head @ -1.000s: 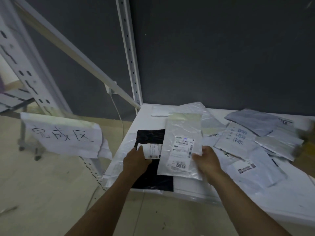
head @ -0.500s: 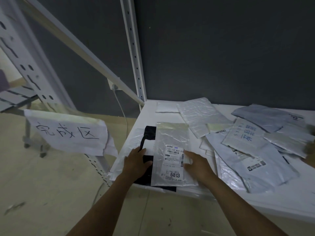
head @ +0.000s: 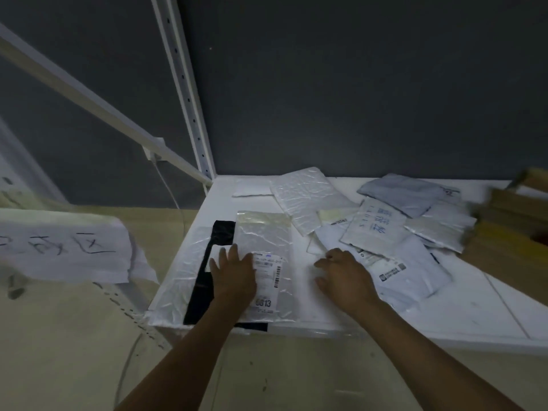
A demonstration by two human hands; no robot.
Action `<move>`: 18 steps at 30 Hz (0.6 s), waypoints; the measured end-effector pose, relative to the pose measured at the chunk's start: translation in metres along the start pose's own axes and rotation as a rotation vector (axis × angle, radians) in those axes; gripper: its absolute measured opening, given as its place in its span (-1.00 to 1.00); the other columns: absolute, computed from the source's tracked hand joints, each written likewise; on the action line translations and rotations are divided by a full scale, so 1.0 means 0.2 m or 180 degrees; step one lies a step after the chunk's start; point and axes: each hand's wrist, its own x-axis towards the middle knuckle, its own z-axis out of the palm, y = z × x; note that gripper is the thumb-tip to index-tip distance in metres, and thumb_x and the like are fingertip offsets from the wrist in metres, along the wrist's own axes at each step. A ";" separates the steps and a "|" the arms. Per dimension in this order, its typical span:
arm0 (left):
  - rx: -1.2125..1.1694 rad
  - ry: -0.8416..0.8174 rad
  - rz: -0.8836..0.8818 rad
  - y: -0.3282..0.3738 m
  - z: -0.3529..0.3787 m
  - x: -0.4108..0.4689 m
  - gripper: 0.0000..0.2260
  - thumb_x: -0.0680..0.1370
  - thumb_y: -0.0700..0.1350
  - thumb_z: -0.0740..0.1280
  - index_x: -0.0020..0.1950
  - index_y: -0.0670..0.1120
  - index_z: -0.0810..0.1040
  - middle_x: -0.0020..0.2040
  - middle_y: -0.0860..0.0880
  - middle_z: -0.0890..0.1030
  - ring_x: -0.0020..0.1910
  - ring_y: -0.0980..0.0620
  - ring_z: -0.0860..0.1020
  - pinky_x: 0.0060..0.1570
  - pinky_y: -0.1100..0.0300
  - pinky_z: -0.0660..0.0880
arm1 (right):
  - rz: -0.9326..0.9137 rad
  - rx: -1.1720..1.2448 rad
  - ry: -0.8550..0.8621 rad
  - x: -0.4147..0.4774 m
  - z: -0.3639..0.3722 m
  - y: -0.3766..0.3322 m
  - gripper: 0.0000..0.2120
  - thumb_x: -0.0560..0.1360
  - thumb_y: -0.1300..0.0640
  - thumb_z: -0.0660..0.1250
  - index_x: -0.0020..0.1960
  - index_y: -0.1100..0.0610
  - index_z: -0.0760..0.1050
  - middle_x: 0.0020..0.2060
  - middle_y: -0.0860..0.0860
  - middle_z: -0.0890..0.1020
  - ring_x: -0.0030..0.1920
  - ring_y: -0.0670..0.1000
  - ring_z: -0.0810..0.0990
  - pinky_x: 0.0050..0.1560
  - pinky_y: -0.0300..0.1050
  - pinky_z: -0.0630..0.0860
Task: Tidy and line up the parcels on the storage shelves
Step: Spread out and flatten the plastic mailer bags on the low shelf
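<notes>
The left hand (head: 234, 277) is lying flat with its fingers spread, pressing down on a crinkled clear plastic mailer with a white printed label (head: 264, 241). Its thumb side is covering part of the label. Its outer fingers are reaching over onto the black plastic parcel (head: 221, 235) lying underneath. A wrinkled translucent bag (head: 178, 274) is showing further out on that hand's outer side, at the bottom of the stack. The whole stack is sitting under the left hand at the near corner of the white shelf (head: 305, 310).

The right hand (head: 347, 280) is sitting low over bare shelf just beside the stack, with its fingers loosely bent and apart, gripping nothing. Its fingertips are pointing at the near edge of a white mailer with a black-and-white label (head: 412, 271); whether they are touching it cannot be told. Beyond those fingertips a pale mailer with blue characters (head: 376, 229), a frosted crinkled mailer (head: 305, 197) and a grey mailer (head: 406, 191) are overlapping at odd angles.

The person is probably steadying the stack while reaching for the next parcel. The films are likely slick, and the black parcel's near end is already poking past the shelf's front edge by the left wrist. A sideways or forward push from that hand could therefore slide the stack off the shelf. Dragging the white mailer out from under its neighbours could pull them along and scatter the heap further.
</notes>
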 end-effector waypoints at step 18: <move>-0.0113 -0.0138 0.0463 0.37 0.19 0.03 -0.09 0.29 0.39 -0.31 0.55 0.04 0.17 0.59 -0.08 0.04 0.56 -0.17 -0.05 0.48 -0.13 -0.08 | 0.1105 -0.0321 0.0497 0.11 0.05 0.63 -0.59 0.57 0.03 0.26 0.37 0.15 0.35 0.07 0.11 0.61 0.05 0.12 0.58 -0.07 -0.08 0.45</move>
